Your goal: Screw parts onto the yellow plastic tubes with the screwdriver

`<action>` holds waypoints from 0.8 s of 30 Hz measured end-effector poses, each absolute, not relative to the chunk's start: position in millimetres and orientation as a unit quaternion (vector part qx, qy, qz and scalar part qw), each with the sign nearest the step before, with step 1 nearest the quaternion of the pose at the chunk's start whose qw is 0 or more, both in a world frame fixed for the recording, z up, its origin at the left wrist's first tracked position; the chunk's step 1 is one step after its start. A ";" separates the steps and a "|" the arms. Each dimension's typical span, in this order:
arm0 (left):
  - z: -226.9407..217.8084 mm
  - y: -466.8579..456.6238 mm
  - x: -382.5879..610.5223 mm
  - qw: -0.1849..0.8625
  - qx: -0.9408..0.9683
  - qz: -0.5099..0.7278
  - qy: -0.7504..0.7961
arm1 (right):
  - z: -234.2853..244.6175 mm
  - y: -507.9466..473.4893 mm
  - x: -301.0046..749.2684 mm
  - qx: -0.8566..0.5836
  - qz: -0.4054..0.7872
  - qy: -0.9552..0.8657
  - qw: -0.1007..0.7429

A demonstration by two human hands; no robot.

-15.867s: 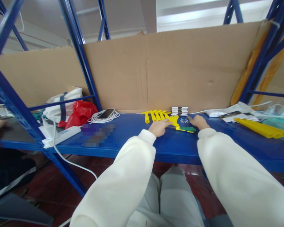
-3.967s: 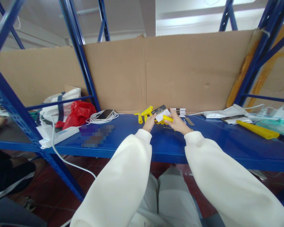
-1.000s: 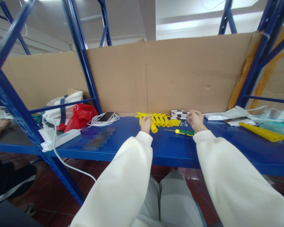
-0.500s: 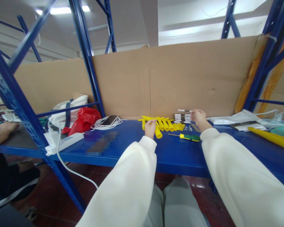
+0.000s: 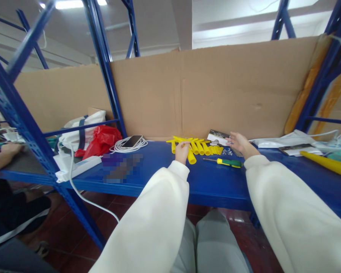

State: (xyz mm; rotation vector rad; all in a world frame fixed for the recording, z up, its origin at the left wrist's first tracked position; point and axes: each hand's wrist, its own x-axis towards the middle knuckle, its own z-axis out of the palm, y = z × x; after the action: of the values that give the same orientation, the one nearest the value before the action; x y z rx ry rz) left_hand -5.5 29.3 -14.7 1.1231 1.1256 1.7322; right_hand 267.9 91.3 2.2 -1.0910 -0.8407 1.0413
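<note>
My left hand (image 5: 182,151) is closed in a pinch just in front of the row of yellow plastic tubes (image 5: 199,148); whatever lies between its fingertips is too small to name. At the far side of the shelf, my right hand (image 5: 240,144) grips the right end of a flat black-and-white packet (image 5: 218,136), which is tilted so its printed face shows. Small metal bits (image 5: 227,152) lie beneath that hand. A green-and-yellow screwdriver (image 5: 229,163) rests in front of them, its shaft pointing left.
Left of the tubes are a phone (image 5: 132,141) on a coiled white cable, a red plastic bag (image 5: 102,141) and a power strip (image 5: 83,167). A long yellow piece (image 5: 326,163) lies at the right. Cardboard (image 5: 216,87) walls the back. Another person's hand (image 5: 11,148) is at far left.
My right hand has tipped the packet from edge-on to face-showing, and it now covers the stack seen before. My left hand stays pinched by the tubes. The view has shifted slightly.
</note>
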 end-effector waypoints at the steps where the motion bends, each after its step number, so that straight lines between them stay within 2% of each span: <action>1: -14.1 28.5 -5.6 0.388 0.441 0.678 0.443 | 2.4 90.2 267.0 -0.489 0.452 -0.371 0.647; 9: -9.7 21.0 -4.1 0.392 0.440 0.678 0.440 | -5.7 88.3 254.3 -0.604 0.351 -0.396 0.595; 14: -9.6 21.2 -3.5 0.390 0.449 0.670 0.445 | -14.8 96.2 259.6 -0.691 0.240 -0.450 0.513; 24: -11.1 25.1 -2.9 0.391 0.458 0.666 0.440 | -27.0 117.0 268.3 -0.711 0.114 -0.558 0.411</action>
State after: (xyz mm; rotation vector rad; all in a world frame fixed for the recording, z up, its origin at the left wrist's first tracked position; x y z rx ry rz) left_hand -2.9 25.1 -11.1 1.1644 1.1174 1.6905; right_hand 268.3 117.0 -27.0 -1.7905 -1.4056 0.2862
